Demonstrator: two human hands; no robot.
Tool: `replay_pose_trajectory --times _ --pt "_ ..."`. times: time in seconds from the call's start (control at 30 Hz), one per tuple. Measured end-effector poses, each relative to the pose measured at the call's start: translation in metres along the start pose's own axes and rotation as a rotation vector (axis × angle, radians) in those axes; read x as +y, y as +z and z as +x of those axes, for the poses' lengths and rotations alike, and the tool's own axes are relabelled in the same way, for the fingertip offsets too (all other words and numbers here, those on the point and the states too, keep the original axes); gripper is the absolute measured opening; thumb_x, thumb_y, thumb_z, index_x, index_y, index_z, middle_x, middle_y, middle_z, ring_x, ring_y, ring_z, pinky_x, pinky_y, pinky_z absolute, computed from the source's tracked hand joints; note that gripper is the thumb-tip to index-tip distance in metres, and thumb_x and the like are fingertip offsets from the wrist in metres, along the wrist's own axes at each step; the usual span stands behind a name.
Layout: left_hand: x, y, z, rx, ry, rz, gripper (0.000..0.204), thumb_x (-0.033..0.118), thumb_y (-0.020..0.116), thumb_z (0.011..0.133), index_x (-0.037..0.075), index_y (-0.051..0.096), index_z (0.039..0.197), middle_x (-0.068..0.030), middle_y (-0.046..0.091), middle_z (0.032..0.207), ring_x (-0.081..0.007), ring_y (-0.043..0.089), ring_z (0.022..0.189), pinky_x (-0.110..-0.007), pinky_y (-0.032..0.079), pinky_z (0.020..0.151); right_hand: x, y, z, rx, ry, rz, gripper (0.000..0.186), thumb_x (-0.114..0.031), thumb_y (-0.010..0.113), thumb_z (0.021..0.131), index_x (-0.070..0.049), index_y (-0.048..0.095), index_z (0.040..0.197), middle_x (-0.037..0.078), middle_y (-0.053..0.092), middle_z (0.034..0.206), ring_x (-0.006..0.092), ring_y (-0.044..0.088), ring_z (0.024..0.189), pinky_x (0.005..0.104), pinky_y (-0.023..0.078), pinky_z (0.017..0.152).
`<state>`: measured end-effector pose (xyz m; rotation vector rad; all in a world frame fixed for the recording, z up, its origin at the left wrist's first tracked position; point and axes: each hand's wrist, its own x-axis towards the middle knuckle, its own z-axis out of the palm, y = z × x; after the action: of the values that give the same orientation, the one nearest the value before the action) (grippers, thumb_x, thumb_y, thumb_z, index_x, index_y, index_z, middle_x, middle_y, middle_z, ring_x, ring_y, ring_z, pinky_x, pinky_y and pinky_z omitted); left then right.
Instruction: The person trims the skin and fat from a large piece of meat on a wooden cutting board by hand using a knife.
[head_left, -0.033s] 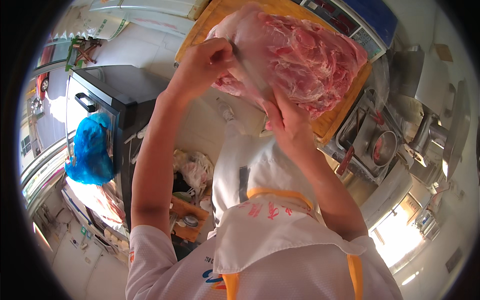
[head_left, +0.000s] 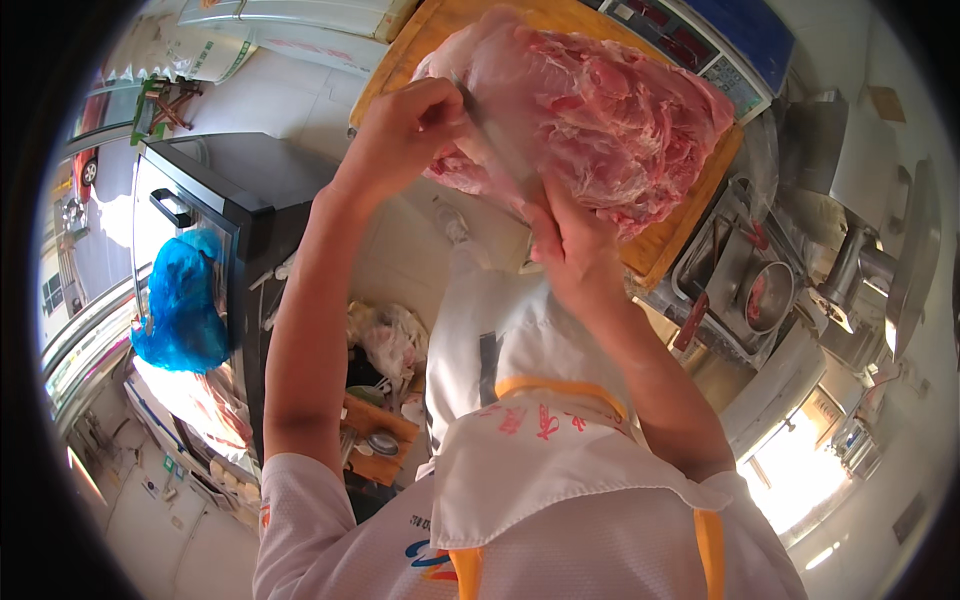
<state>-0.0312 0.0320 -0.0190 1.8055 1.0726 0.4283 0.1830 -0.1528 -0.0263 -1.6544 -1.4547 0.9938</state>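
A bulky pink raw-meat slab [head_left: 620, 120] is pinched, seemingly for steadiness, by the left hand [head_left: 408, 118], a grey metal knife [head_left: 498, 142] clamped in the right hand [head_left: 580, 242].

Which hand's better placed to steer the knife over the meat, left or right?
Right, probably. The right hand appears closed at the near end of the knife, which lies over the meat. The left hand is at the meat's left edge, by the knife's far end.

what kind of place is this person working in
Probably a butcher's shop or meat-preparation room: a large slab of raw meat lies on a wooden board, with what looks like a digital scale beside it.
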Motion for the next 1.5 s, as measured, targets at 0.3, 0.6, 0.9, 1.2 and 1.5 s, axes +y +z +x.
replay_pose_trajectory --times 0.3,0.6,0.9,1.2,1.5 --pt "-0.01 0.0 -0.004 0.017 0.047 -0.09 0.02 -0.011 0.075 0.095 0.0 0.058 0.097 0.0002 0.058 0.093 -0.0103 0.054 0.086 -0.025 0.051 0.081 -0.014 0.015 0.003 0.007 0.048 -0.134 0.053 -0.008 0.069 0.105 0.004 0.053 0.154 0.029 0.074 0.111 0.0482 0.074 0.1 0.0464 0.06 0.081" --pt "-0.034 -0.003 -0.008 0.0 0.177 -0.217 0.018 -0.014 0.069 0.092 -0.001 0.061 0.101 -0.0021 0.058 0.098 -0.0118 0.056 0.09 -0.027 0.052 0.083 -0.013 0.013 -0.018 0.13 -0.121 -0.286 0.052 -0.008 0.074 0.102 0.002 0.057 0.151 0.028 0.075 0.107 0.046 0.076 0.09 0.0457 0.062 0.072" --pt "-0.053 -0.012 -0.014 -0.012 0.102 -0.283 0.025 -0.017 0.07 0.092 0.0 0.056 0.102 -0.0017 0.057 0.104 -0.0108 0.057 0.099 -0.024 0.049 0.093 -0.013 -0.01 -0.063 0.03 -0.065 -0.344 0.058 -0.009 0.073 0.1 -0.002 0.054 0.155 0.021 0.074 0.104 0.0411 0.074 0.08 0.0452 0.06 0.063" --pt "-0.056 -0.007 -0.016 0.061 0.009 -0.314 0.023 -0.013 0.072 0.094 0.002 0.056 0.102 0.003 0.054 0.1 -0.0065 0.054 0.092 -0.023 0.048 0.086 -0.01 -0.003 -0.061 -0.044 0.096 -0.407 0.042 -0.005 0.072 0.103 0.003 0.062 0.144 0.023 0.076 0.106 0.0369 0.078 0.093 0.0418 0.062 0.076" --pt "-0.009 0.081 -0.039 0.763 0.265 0.237 0.025 -0.009 0.074 0.091 0.003 0.069 0.113 -0.011 0.071 0.114 -0.0219 0.071 0.083 -0.034 0.059 0.075 -0.012 -0.043 -0.095 0.109 0.11 -0.263 0.037 -0.005 0.073 0.105 0.01 0.065 0.138 0.018 0.074 0.093 0.0187 0.071 0.077 0.0323 0.057 0.069"
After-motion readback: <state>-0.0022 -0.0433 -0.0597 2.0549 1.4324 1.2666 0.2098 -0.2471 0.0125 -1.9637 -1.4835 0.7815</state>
